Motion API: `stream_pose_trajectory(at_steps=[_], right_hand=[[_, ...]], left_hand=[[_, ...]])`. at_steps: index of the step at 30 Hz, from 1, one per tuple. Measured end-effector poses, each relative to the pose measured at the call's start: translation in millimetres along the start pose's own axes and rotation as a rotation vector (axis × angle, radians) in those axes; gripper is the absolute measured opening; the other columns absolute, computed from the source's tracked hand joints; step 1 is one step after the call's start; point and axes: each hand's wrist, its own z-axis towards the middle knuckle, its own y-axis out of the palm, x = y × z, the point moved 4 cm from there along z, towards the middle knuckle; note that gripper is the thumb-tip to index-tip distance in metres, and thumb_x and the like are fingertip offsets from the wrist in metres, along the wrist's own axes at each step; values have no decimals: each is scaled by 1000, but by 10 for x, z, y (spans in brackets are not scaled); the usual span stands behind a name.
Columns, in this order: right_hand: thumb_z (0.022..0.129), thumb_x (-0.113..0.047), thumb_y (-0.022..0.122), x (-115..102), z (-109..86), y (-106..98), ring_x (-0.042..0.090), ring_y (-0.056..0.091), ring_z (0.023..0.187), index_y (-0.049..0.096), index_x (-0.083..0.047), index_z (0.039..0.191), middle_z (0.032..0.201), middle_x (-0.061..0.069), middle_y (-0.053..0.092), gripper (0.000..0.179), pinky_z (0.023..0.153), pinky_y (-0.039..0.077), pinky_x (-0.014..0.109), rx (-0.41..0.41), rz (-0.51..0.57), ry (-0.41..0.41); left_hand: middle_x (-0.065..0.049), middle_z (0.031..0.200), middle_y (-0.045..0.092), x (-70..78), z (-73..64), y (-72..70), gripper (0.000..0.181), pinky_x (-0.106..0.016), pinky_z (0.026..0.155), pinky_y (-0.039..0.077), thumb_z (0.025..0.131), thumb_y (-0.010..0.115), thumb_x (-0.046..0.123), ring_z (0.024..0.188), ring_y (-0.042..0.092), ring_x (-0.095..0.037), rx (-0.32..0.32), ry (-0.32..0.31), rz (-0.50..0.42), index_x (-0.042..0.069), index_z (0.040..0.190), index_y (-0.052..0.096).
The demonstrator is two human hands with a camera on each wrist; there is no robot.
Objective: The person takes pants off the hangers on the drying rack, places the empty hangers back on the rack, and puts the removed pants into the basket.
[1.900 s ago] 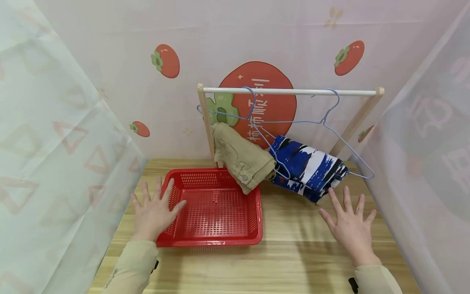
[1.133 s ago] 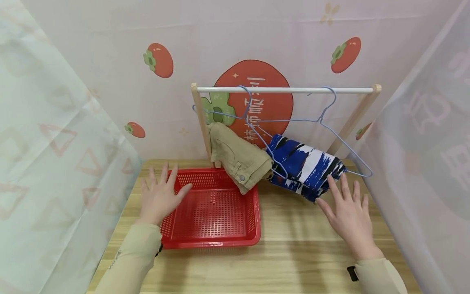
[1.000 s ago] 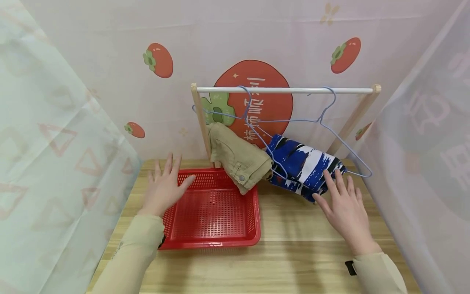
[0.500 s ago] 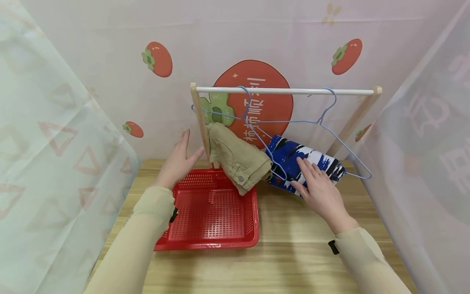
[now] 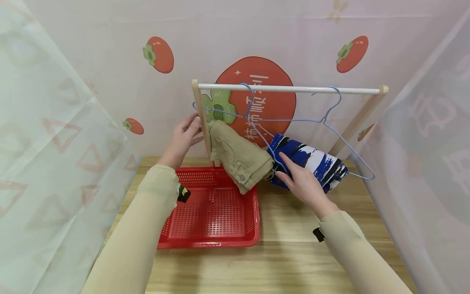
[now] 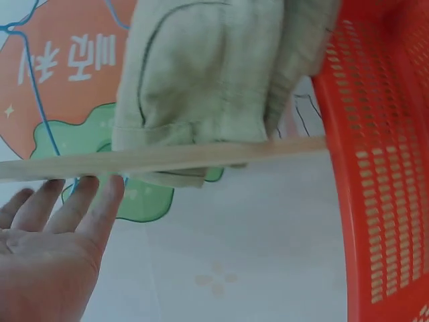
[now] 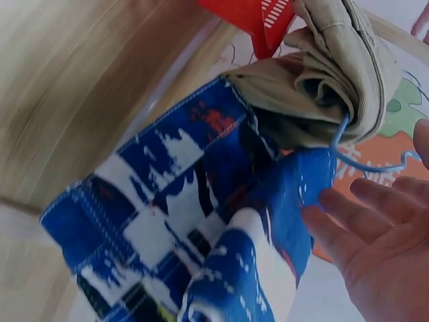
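Observation:
Khaki shorts (image 5: 238, 157) hang folded over a blue wire hanger (image 5: 251, 112) on the left of the rack. Blue, white and black patterned shorts (image 5: 312, 159) hang from a second wire hanger (image 5: 324, 118) on the right. My left hand (image 5: 181, 139) is at the rack's left wooden post (image 5: 202, 122); its fingers (image 6: 77, 208) reach to the post, loosely extended. In front of the patterned shorts, my right hand (image 5: 302, 183) is near the right end of the khaki shorts' hanger. Its fingers (image 7: 362, 215) are spread and hold nothing in the right wrist view.
A red plastic basket (image 5: 207, 245) stands on the wooden table (image 5: 279, 261) below the khaki shorts. The rack's white bar (image 5: 290, 88) runs across the back to a right wooden post (image 5: 358, 120). Printed curtains (image 5: 110, 49) enclose the back and both sides.
My left hand has moved up and forward from above the basket's left side to the left post. My right hand has moved left and forward across the patterned shorts. Both garments stay put.

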Motion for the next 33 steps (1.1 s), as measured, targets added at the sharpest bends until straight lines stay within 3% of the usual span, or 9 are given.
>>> stream_pose_trajectory(at_steps=[4, 11, 17, 25, 32, 33], right_hand=[[106, -29, 57, -34, 85, 58, 27, 72, 80, 45, -6, 153, 97, 18, 73, 54, 90, 57, 54, 30, 70, -40], [104, -21, 61, -41, 182, 129, 29, 73, 87, 62, 1, 136, 111, 21, 74, 39, 85, 59, 52, 84, 138, -37], [103, -18, 64, -65, 257, 162, 21, 59, 67, 69, -1, 117, 87, 12, 71, 23, 64, 54, 39, 156, 164, -53], [104, -23, 62, -72, 343, 255, 17, 56, 57, 71, -8, 122, 68, 5, 64, 26, 59, 48, 35, 231, 152, -41], [107, -22, 56, -2, 309, 298, 22, 67, 76, 73, -8, 118, 106, 12, 77, 25, 70, 55, 42, 306, 158, -49], [107, -21, 56, 15, 302, 293, 23, 66, 74, 73, -8, 115, 100, 12, 77, 23, 68, 54, 42, 326, 162, -50]], left_hand=[[-17, 157, 42, 2, 54, -3, 71, -50, 111, 45, 104, 52, 50, 143, 46, -34, 44, -43, -69, 7, 157, 38], [-16, 143, 55, -64, 131, -42, 67, -48, 99, 55, 99, 58, 54, 132, 56, -31, 101, -72, -66, 7, 146, 53], [-14, 141, 56, -90, 165, -38, 68, -44, 96, 57, 99, 51, 59, 131, 57, -28, 99, -71, 56, 9, 146, 54], [-15, 145, 56, -104, 182, -10, 63, -43, 96, 57, 103, 45, 54, 131, 59, -30, 129, -70, 91, 11, 149, 52], [-18, 138, 61, -123, 218, -5, 64, -42, 92, 59, 103, 45, 55, 126, 62, -29, 129, -65, 92, 7, 144, 56], [-19, 137, 62, -125, 228, -3, 65, -41, 91, 60, 103, 45, 55, 126, 63, -29, 129, -62, 91, 6, 144, 57]])
